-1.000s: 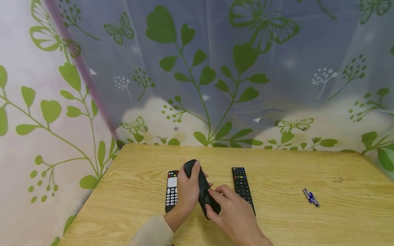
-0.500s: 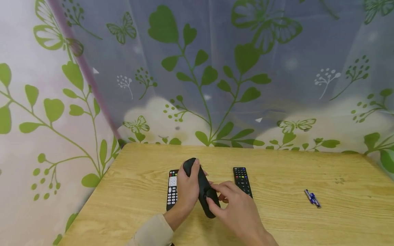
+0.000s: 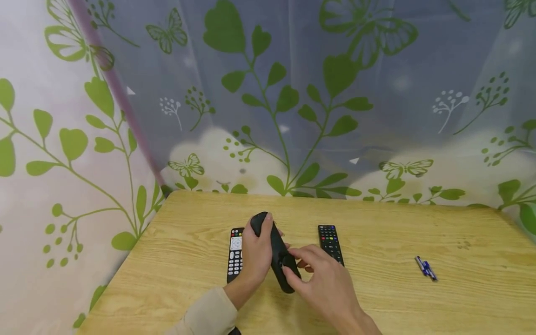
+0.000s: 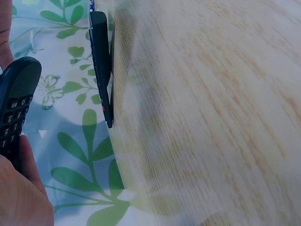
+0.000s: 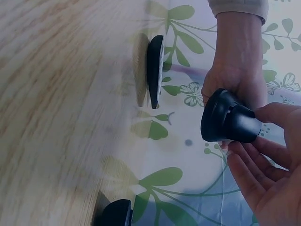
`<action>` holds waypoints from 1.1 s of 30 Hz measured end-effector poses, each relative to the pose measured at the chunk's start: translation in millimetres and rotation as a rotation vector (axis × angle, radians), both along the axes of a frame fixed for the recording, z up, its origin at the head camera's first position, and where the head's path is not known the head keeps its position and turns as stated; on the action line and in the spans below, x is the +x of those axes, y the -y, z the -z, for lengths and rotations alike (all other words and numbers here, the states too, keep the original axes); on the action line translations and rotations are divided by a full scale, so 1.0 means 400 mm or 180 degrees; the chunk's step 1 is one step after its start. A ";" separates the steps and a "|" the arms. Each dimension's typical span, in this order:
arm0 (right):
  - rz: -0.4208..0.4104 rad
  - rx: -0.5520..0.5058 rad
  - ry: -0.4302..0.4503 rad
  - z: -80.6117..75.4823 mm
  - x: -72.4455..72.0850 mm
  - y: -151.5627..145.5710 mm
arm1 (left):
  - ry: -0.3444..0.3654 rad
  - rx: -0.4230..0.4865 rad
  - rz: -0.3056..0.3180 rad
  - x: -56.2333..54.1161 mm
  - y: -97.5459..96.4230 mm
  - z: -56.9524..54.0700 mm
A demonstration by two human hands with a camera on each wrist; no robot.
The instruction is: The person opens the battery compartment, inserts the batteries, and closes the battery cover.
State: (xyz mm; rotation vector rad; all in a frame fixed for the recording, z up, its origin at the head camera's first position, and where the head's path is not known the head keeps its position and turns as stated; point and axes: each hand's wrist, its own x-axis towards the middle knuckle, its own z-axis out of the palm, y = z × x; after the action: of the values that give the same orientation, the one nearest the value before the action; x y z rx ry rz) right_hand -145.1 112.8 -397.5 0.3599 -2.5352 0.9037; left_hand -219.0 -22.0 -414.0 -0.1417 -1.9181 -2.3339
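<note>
A black remote control (image 3: 276, 242) is held above the table, its plain back toward the head camera. My left hand (image 3: 257, 253) grips it round the upper half, thumb along the back. My right hand (image 3: 326, 281) pinches a dark battery cover (image 5: 244, 125) between thumb and index finger at the remote's lower end. In the right wrist view the cover stands out at a slant from the remote; whether it is fully apart cannot be told. Button rows show on the held remote's front in the left wrist view. Its battery bay is hidden.
On the wooden table (image 3: 377, 298), a remote with white buttons (image 3: 235, 253) lies left, partly behind my left hand. Another black remote (image 3: 331, 243) lies behind my right hand. Blue-and-silver batteries (image 3: 426, 269) lie farther right. A dark object (image 3: 235, 331) shows at the bottom edge. A patterned curtain hangs behind.
My right hand has shifted slightly up and away from the held remote's lower end, with the cover lifting out from its back. My left hand keeps its grip. The head view has shifted slightly.
</note>
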 end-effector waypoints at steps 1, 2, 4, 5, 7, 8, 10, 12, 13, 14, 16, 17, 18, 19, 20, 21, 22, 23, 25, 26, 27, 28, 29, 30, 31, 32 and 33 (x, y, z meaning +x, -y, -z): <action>-0.0004 -0.0005 0.0000 0.000 0.000 -0.001 | 0.0018 0.0007 0.0002 -0.001 -0.001 0.000; -0.0010 -0.0020 0.0019 -0.001 -0.001 -0.002 | 0.0040 0.0014 0.0001 -0.001 -0.001 0.000; -0.0038 -0.0099 0.0107 -0.003 -0.002 -0.004 | 0.0071 0.0016 0.0000 -0.001 -0.002 -0.001; -0.0053 -0.0176 0.0189 -0.005 -0.002 -0.006 | 0.0084 0.0005 -0.0003 -0.001 -0.002 -0.001; -0.0082 -0.0344 0.0380 -0.008 -0.004 -0.010 | 0.0100 -0.0013 -0.0014 -0.002 -0.001 -0.002; -0.0097 -0.0435 0.0480 -0.009 -0.005 -0.012 | 0.0091 -0.0030 -0.0019 -0.002 -0.001 -0.002; -0.0110 -0.0552 0.0626 -0.011 -0.008 -0.016 | 0.0061 -0.0053 -0.0022 -0.004 -0.001 -0.001; -0.0126 -0.0594 0.0704 -0.011 -0.010 -0.019 | 0.0036 -0.0052 -0.0027 -0.005 0.000 0.000; -0.0134 -0.0590 0.0713 -0.010 -0.011 -0.019 | 0.0026 -0.0054 -0.0030 -0.006 0.001 0.000; -0.0136 -0.0580 0.0716 -0.010 -0.011 -0.020 | 0.0018 -0.0046 -0.0027 -0.006 0.001 0.000; -0.0131 -0.0540 0.0701 -0.008 -0.011 -0.020 | 0.0019 -0.0038 -0.0024 -0.006 0.001 0.001; -0.0125 -0.0514 0.0686 -0.007 -0.011 -0.019 | 0.0019 -0.0036 -0.0024 -0.006 0.001 0.001; -0.0116 -0.0489 0.0668 -0.006 -0.010 -0.019 | 0.0018 -0.0041 -0.0025 -0.006 0.001 0.001; -0.0104 -0.0460 0.0644 -0.005 -0.010 -0.017 | 0.0014 -0.0044 -0.0026 -0.007 0.001 0.002; -0.0092 -0.0419 0.0607 -0.003 -0.009 -0.016 | 0.0010 -0.0050 -0.0029 -0.008 0.002 0.003; -0.0081 -0.0372 0.0563 -0.001 -0.009 -0.014 | 0.0008 -0.0051 -0.0032 -0.008 0.002 0.004; -0.0064 -0.0299 0.0502 0.001 -0.008 -0.012 | 0.0008 -0.0052 -0.0034 -0.008 0.002 0.005; -0.0057 -0.0223 0.0423 0.003 -0.007 -0.010 | 0.0018 -0.0063 -0.0038 -0.009 0.002 0.005; -0.0051 -0.0044 0.0225 0.009 -0.005 -0.007 | 0.0055 -0.0064 -0.0041 -0.009 0.002 0.006; -0.0054 0.0054 0.0111 0.012 -0.004 -0.005 | 0.0078 -0.0061 -0.0041 -0.009 0.002 0.007; -0.0051 0.0141 0.0006 0.015 -0.003 -0.004 | 0.0091 -0.0056 -0.0040 -0.008 0.002 0.007; -0.0050 0.0218 -0.0099 0.018 -0.002 -0.003 | 0.0102 -0.0044 -0.0033 -0.008 0.002 0.008; -0.0051 0.0275 -0.0186 0.020 -0.002 -0.002 | 0.0109 -0.0031 -0.0026 -0.008 0.002 0.009; -0.0053 0.0322 -0.0257 0.023 -0.002 -0.001 | 0.0105 -0.0007 -0.0014 -0.007 0.002 0.009; -0.0058 0.0366 -0.0315 0.025 -0.002 -0.001 | 0.0092 0.0009 -0.0003 -0.007 0.002 0.010; -0.0057 0.0394 -0.0350 0.027 -0.002 0.000 | 0.0082 0.0031 0.0014 -0.006 0.003 0.011; -0.0058 0.0415 -0.0380 0.028 -0.002 0.000 | 0.0060 0.0041 0.0024 -0.006 0.003 0.010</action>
State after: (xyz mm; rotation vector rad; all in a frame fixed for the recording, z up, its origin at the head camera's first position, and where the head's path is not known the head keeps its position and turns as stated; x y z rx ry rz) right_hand -145.9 112.7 -408.8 0.4635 -2.4902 0.7034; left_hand -221.2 -23.2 -418.2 -0.1267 -1.9142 -2.3603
